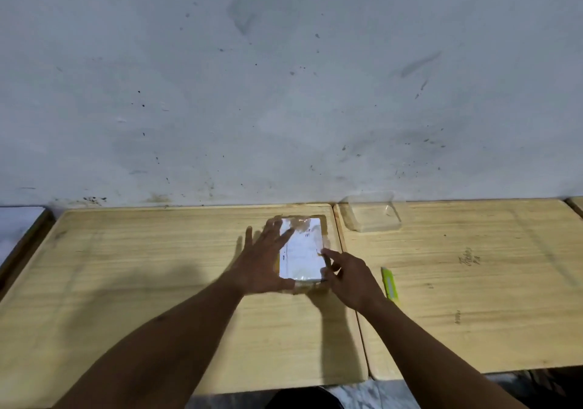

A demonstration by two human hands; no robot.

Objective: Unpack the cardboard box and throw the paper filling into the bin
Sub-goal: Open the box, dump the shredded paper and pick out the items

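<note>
Head view: your left hand, fingers spread, lies flat on the taped cardboard box. Your right hand touches the box's right edge, fingers loosely curled, grasping nothing. A yellow-green utility knife lies just right of the box.

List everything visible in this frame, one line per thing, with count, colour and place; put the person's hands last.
cardboard box: one, brown with a white label under clear tape, on the left table near its right edge
wooden tables: two, light yellow-brown, side by side against the wall
clear plastic container: one, transparent, back of the right table
utility knife: one, yellow-green, right table, beside the right hand
wall: one, grey-white, stained
left hand: open, fingers spread on the box's left side
right hand: fingertips at the box's right edge
</note>
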